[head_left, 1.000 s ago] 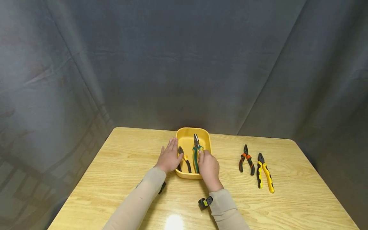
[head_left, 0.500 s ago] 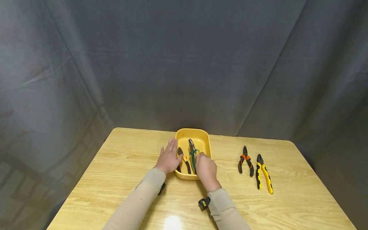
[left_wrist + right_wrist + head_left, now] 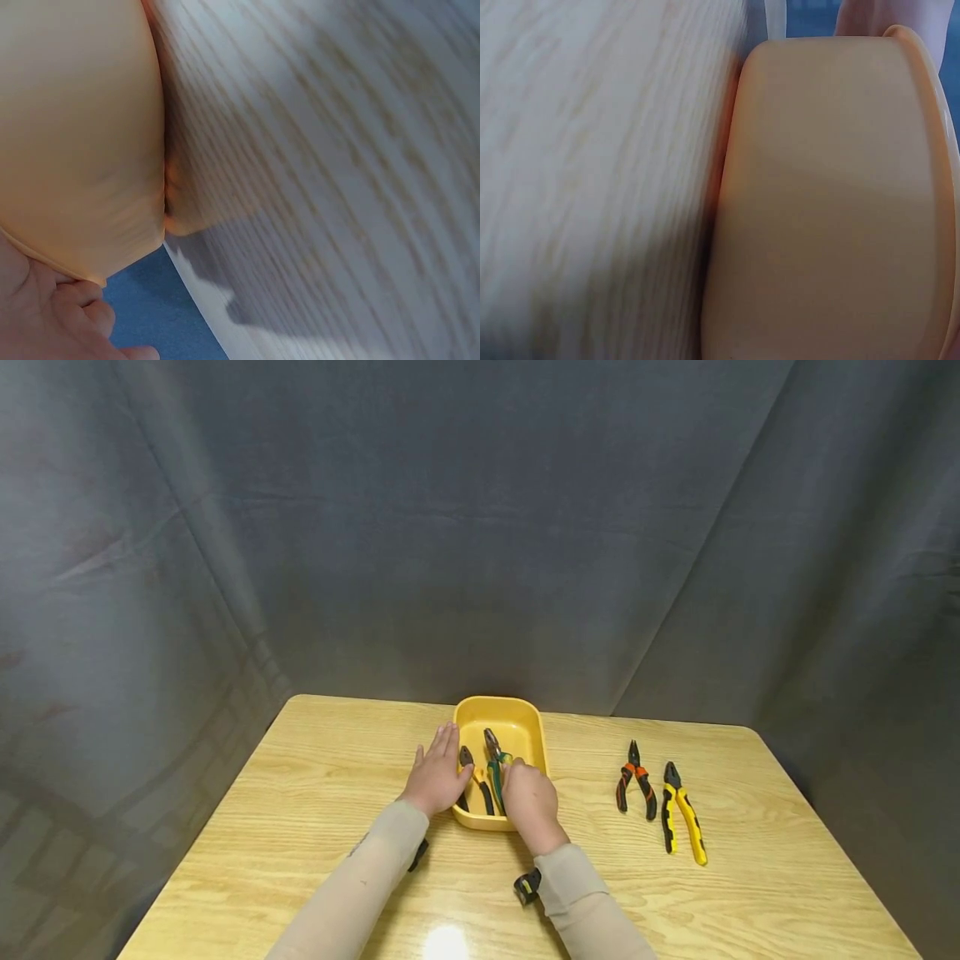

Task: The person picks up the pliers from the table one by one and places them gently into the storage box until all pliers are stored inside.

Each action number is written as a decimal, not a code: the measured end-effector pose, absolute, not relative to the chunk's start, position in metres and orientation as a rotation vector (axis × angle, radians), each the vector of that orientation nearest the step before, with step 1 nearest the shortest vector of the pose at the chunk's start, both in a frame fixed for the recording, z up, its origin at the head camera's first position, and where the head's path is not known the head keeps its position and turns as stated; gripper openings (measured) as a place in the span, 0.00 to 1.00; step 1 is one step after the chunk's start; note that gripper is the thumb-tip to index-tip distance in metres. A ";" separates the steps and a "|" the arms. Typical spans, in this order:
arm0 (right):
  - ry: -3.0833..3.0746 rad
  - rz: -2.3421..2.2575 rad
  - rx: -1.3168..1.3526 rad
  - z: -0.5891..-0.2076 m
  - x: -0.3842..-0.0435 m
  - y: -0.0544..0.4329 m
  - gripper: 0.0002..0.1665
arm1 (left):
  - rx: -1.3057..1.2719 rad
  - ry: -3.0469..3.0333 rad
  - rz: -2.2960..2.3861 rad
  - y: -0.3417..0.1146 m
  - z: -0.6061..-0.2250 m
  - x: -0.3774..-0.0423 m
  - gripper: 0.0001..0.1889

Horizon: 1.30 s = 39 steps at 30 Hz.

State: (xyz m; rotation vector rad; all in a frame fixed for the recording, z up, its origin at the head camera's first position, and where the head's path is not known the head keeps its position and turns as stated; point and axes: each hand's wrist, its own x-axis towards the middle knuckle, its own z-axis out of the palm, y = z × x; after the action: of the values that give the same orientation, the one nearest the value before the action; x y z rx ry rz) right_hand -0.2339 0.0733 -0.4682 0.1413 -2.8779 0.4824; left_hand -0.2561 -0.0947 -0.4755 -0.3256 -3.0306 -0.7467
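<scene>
A yellow plastic tray (image 3: 534,735) stands near the back of the table, in the middle of the head view. Inside it my right hand (image 3: 531,800) grips the green-and-yellow handled pliers (image 3: 493,768), whose metal jaws point away and slightly left. The fingers hide part of one handle. To their left in the tray lie black-and-orange handled pliers (image 3: 484,792), partly covered by my left thumb. My left hand (image 3: 435,781) rests on the tray's left rim, fingers extended. Both wrist views show mostly the tray's outer wall (image 3: 82,135).
To the right of the tray lie orange-and-black needle-nose pliers (image 3: 634,777) and yellow-and-black pliers (image 3: 681,814), both with their handles spread. Behind the wooden table (image 3: 337,743) hangs a dark grey curtain (image 3: 450,568).
My right hand has shifted the green-and-yellow pliers leftward and slightly nearer inside the tray, closer to the black-and-orange pliers. My left hand stays at the rim.
</scene>
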 end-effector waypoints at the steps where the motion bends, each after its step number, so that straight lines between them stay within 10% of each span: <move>1: -2.884 0.478 0.141 -0.468 -0.234 0.073 0.19 | -0.322 -3.033 -0.748 -0.095 -0.475 -0.256 0.39; 39: -3.061 0.555 0.138 -0.468 -0.242 0.068 0.23 | -0.320 -3.034 -0.754 -0.096 -0.480 -0.257 0.39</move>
State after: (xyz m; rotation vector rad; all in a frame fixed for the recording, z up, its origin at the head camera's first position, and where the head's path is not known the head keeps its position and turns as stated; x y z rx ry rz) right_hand -0.2417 0.0678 -0.4685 0.1376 -3.0612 0.5546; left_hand -0.2567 -0.0959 -0.4796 -0.3204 -3.0344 -0.7544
